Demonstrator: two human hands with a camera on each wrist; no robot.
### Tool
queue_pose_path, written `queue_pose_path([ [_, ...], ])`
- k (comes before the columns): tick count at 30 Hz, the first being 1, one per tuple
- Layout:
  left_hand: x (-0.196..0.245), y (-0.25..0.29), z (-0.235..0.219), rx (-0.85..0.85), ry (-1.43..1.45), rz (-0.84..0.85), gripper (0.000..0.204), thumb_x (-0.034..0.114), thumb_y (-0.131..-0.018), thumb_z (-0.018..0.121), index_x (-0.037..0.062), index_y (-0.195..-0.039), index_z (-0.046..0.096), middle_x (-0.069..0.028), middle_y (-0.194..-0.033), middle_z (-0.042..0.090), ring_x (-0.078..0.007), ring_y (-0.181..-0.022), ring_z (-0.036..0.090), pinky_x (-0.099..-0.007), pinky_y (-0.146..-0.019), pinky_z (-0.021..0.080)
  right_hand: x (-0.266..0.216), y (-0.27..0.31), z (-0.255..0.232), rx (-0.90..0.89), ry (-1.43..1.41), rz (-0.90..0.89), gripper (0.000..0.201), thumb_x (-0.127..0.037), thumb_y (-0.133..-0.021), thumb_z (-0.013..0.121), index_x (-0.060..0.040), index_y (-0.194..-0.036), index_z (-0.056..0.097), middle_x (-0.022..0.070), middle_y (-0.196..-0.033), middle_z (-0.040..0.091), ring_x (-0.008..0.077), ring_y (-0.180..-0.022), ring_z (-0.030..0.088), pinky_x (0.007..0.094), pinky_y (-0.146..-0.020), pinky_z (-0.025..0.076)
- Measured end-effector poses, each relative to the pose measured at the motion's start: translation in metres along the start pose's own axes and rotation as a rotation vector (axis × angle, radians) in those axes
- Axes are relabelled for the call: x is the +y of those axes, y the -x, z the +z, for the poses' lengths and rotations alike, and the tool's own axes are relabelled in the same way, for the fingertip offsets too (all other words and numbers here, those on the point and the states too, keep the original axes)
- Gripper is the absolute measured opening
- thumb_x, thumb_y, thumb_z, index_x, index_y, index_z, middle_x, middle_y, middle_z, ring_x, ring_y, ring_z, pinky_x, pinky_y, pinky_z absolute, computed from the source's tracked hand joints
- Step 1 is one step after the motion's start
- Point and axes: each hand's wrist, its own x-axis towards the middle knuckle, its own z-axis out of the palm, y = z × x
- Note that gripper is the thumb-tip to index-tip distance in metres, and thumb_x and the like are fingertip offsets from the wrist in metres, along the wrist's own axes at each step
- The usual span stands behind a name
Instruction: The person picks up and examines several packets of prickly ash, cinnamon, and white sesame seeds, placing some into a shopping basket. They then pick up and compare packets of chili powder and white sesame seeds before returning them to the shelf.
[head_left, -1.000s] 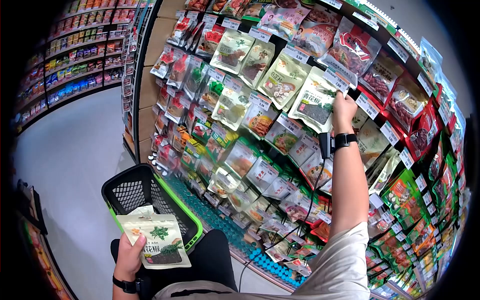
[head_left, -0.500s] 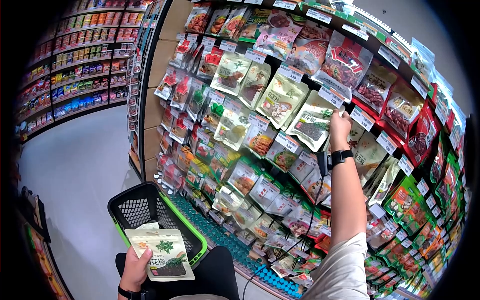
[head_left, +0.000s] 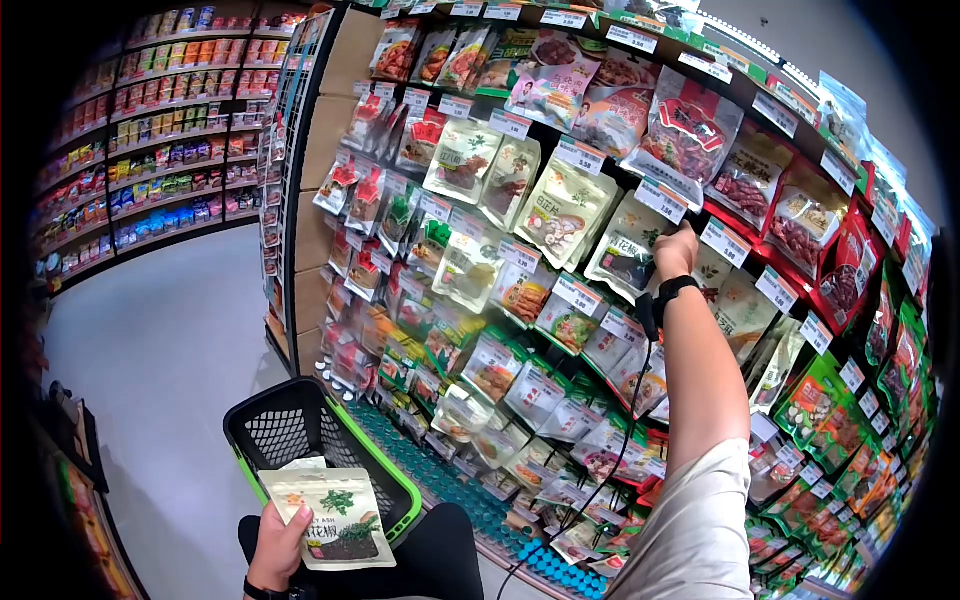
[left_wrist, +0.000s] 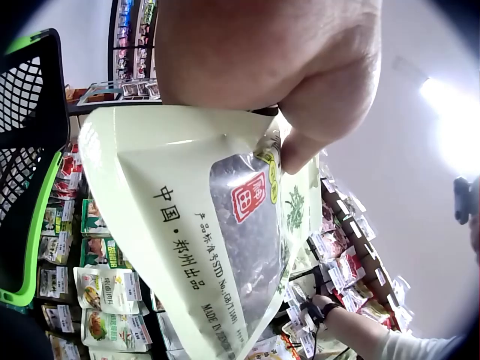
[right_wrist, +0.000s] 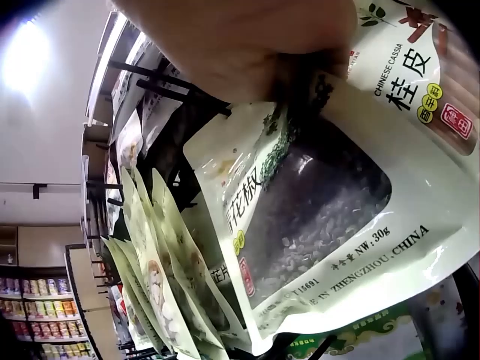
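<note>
My left hand (head_left: pixel 279 546) pinches a pale green spice pouch (head_left: pixel 338 527) low at the left, thumb across its front. The left wrist view shows that pouch (left_wrist: pixel 187 225) with its printed face towards the camera, under the hand (left_wrist: pixel 270 60). At the rack, my right hand (head_left: pixel 676 252) grips the upper right edge of a similar pouch (head_left: pixel 622 259) just below a price tag (head_left: pixel 661 200). In the right wrist view the hand (right_wrist: pixel 247 45) covers the top of this pouch (right_wrist: pixel 322 217), so the fingertips are hidden. A cassia pouch (right_wrist: pixel 427 82) hangs beside it.
A black basket with a green rim (head_left: pixel 385 467) stands beside my legs, a pale pouch (head_left: pixel 303 464) inside it. Hanging packets and price tags cover the rack at the right. A cable (head_left: pixel 622 447) runs down from my right wrist. Floor aisle (head_left: pixel 165 330) and further shelves lie at the left.
My right hand and its pouch have moved in against the rack, under the price tag. The left hand still holds its pouch. The head view has shifted, so the basket appears lower.
</note>
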Motion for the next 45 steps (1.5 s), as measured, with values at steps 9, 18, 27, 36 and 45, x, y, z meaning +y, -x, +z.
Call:
queue_pose_path([
  [9,0.011,-0.011,-0.01,-0.101,0.025,-0.238,0.037,0.01,-0.098,0.059,-0.0026,-0.132,0.049,-0.0105,-0.121,0.063,-0.0183,-0.108,0.062,-0.034,-0.094,0.051,-0.019,0.084,-0.063,-0.282,0.428,-0.321,0.079,-0.039,-0.081,0.069,-0.0099,-0.149,0.04,0.0294,-0.16,0.013,0.0485,-0.141,0.029,0.0508,-0.111,0.035],
  [18,0.026,-0.064,0.054,-0.196,0.168,-0.188,0.037,0.013,-0.1,0.058,-0.0033,-0.132,0.051,-0.0104,-0.125,0.063,-0.0155,-0.109,0.062,-0.0309,-0.095,0.05,-0.019,0.349,-0.146,-0.99,-0.446,-0.44,0.065,-0.028,-0.082,0.073,-0.0004,-0.137,0.052,0.0185,-0.122,0.064,0.0291,-0.11,0.063,0.0386,-0.093,0.048],
  [27,-0.01,-0.048,0.066,-0.124,-0.086,-0.213,0.036,0.025,-0.104,0.053,-0.0018,-0.129,0.057,-0.0082,-0.118,0.066,-0.0116,-0.102,0.063,-0.028,-0.09,0.051,0.009,0.49,-0.092,-1.403,-1.061,0.334,0.028,-0.016,-0.103,0.055,0.0048,-0.12,0.06,0.0009,-0.1,0.068,0.0031,-0.087,0.055,0.0208,-0.076,0.046],
  [36,-0.012,-0.034,0.077,0.064,-0.349,-0.196,0.032,0.026,-0.102,0.057,-0.0039,-0.107,0.068,-0.005,-0.073,0.069,-0.0061,-0.048,0.057,-0.0197,-0.036,0.039,0.023,0.499,-0.076,-1.325,-1.076,0.225,0.037,-0.027,-0.106,0.051,0.0046,-0.098,0.067,0.0015,-0.085,0.066,0.0045,-0.079,0.054,0.0234,-0.07,0.046],
  [45,-0.034,-0.049,0.098,-0.157,-0.234,-0.084,0.041,0.014,-0.103,0.05,-0.0056,-0.139,0.042,-0.0238,-0.112,0.068,-0.0262,-0.093,0.072,-0.0326,-0.08,0.057,0.037,0.419,-0.075,-1.015,-1.017,0.147,0.035,-0.028,-0.102,0.057,0.0039,-0.112,0.067,0.0087,-0.093,0.073,0.0117,-0.083,0.063,0.0315,-0.074,0.052],
])
